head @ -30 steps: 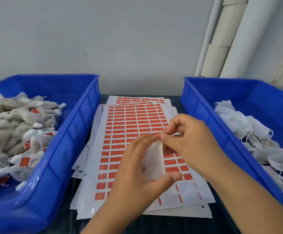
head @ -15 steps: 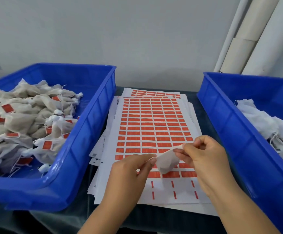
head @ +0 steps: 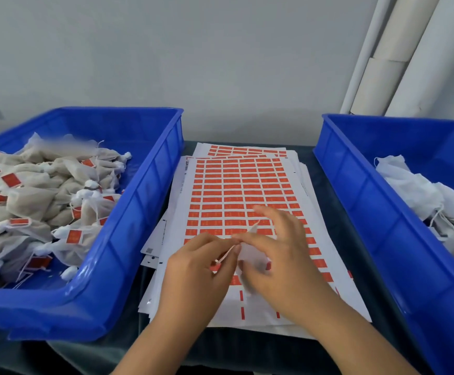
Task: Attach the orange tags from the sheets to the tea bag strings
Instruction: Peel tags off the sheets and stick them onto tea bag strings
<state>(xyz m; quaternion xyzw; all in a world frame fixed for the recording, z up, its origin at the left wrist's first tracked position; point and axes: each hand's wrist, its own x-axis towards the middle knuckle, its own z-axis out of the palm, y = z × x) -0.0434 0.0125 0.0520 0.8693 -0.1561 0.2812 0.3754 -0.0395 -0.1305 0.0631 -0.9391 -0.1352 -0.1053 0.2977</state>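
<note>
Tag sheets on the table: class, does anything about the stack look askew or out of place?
Yes. The stack of tag sheets is fanned unevenly: lower sheets jut out at the left and far edges instead of lining up. The top sheet's near rows are mostly bare where tags have gone. Nothing looks spilled or torn.

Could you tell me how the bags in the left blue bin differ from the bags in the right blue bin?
The bags in the left bin look filled and beige, while the bags in the right bin are white, limp and flat. The left ones carry orange tags on their strings; no tags show on the right ones. The left pile is also larger. Both lots are drawstring mesh bags, heaped loosely in matching blue bins.
</note>
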